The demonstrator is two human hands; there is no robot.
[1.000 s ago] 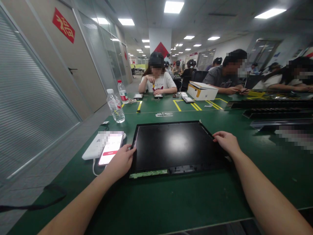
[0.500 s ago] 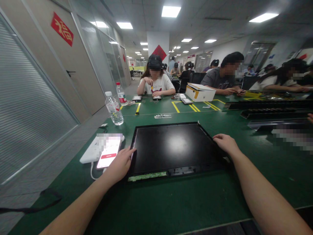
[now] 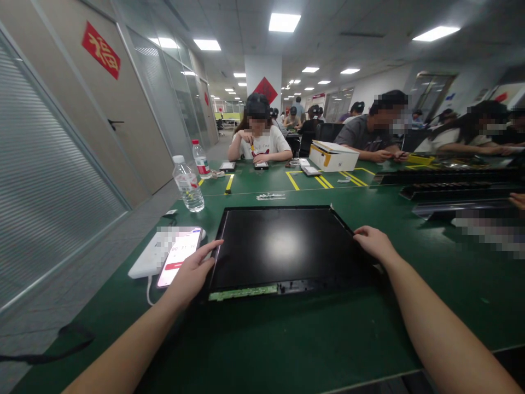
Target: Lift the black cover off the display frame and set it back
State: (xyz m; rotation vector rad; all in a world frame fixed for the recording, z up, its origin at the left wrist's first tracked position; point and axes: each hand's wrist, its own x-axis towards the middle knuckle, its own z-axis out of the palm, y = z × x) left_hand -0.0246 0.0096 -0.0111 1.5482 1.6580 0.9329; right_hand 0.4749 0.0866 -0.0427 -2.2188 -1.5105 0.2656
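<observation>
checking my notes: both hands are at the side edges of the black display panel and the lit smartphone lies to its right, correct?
The side is wrong: the head view shows the smartphone left of the black display panel. The left hand and right hand are at its side edges, as you say.

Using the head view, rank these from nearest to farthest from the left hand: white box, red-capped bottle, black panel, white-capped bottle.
1. Black panel: the left hand is at its left edge.
2. White-capped bottle: ahead, beyond the phone.
3. Red-capped bottle: just behind the white-capped one.
4. White box: farthest, ahead and well to the right.
</observation>
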